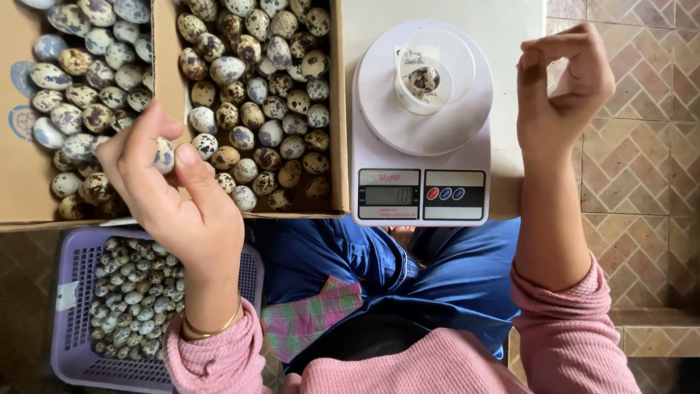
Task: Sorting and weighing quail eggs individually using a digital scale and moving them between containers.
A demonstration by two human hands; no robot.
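My left hand holds a speckled quail egg between thumb and fingers, above the edge of a cardboard box filled with several speckled eggs. My right hand hovers to the right of a white kitchen scale, fingers curled loosely with nothing visible in them. A small clear cup with one egg inside stands on the scale's round platform.
A second cardboard box of eggs lies at far left. A purple plastic basket with several eggs sits low left by my knee. The scale rests on a white table. Tiled floor shows at right.
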